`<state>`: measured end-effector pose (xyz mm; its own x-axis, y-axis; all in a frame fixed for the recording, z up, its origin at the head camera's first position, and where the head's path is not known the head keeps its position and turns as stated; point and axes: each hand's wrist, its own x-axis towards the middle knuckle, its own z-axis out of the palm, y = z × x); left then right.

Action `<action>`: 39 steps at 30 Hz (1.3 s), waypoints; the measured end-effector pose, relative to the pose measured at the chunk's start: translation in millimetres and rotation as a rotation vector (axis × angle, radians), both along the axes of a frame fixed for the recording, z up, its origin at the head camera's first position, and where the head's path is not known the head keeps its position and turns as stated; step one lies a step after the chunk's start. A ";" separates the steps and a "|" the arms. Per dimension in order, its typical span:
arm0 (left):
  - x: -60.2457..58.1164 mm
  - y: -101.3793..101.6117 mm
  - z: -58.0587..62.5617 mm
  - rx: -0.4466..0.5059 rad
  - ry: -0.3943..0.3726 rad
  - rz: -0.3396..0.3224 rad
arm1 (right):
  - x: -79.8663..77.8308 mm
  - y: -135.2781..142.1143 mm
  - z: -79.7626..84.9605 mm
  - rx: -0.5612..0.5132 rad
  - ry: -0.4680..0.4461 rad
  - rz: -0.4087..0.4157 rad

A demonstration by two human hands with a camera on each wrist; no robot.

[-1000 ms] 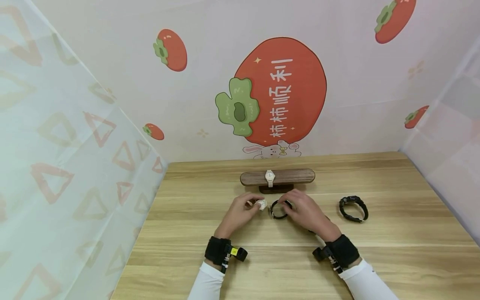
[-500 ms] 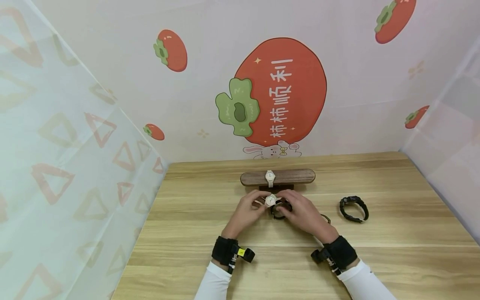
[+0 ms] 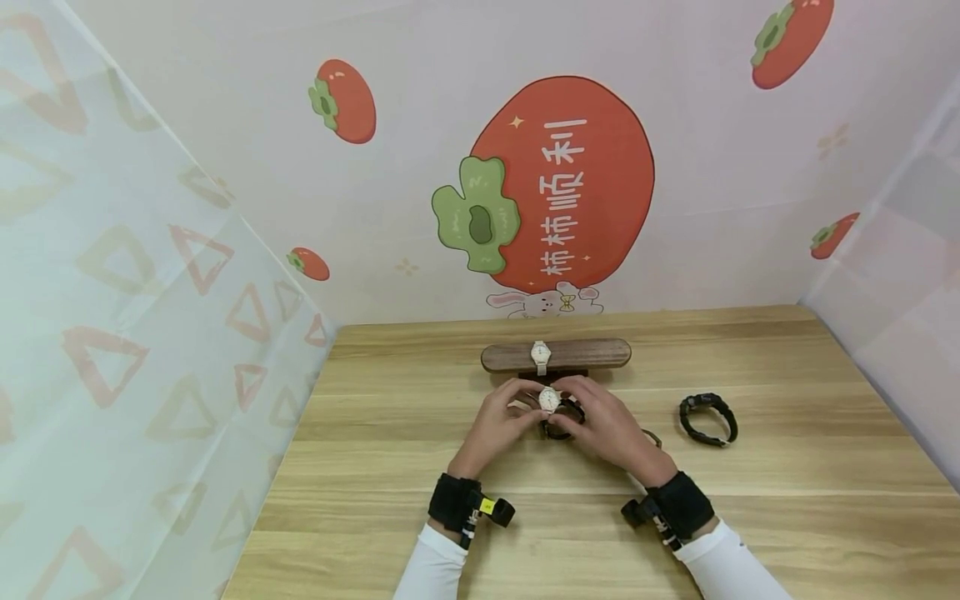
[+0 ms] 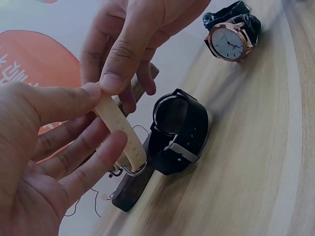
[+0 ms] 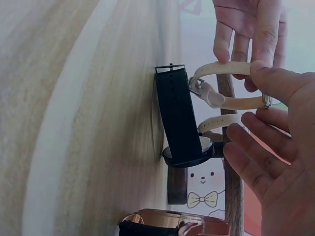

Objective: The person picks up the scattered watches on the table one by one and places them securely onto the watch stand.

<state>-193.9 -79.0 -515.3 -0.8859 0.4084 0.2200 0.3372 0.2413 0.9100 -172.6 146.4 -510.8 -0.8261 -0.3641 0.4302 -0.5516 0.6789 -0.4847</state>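
Observation:
In the head view, both hands are together in front of a wooden watch stand, holding a wristwatch [image 3: 550, 400] with a white face and cream strap. My left hand [image 3: 495, 425] pinches its strap [image 4: 115, 115] between thumb and fingers, as the left wrist view shows. From the other side my right hand [image 3: 613, 427] pinches the strap too, its thumb close to the left thumb. The strap is looped, its buckle [image 5: 196, 86] visible in the right wrist view. Just below the hands, a black watch [image 4: 192, 130] stands on its side on the table.
The dark wooden stand [image 3: 585, 354] carries another cream watch [image 3: 541, 356] left of its middle. A rose-gold watch with a dark strap [image 4: 227, 42] lies beyond the black one, mostly hidden by the right arm in the head view. Farther right sits a bulky black watch [image 3: 708, 419].
My left hand has moved right with the cream watch, bringing it up to my right hand. The right hand has left the black watch and now holds the cream one.

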 end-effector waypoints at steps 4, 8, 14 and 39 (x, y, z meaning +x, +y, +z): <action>0.3 0.2 -0.1 -0.026 0.031 0.008 | 0.3 1.4 -0.2 -0.002 0.031 0.004; 0.4 -0.6 0.5 -0.063 0.076 0.015 | 0.0 3.7 -1.4 -0.005 0.071 0.017; -1.4 -1.8 -1.0 -0.068 0.112 -0.022 | -1.1 6.5 -2.4 -0.024 0.085 0.033; -3.6 -4.4 2.4 -0.082 0.100 -0.099 | 1.4 9.6 2.3 -0.072 0.027 0.105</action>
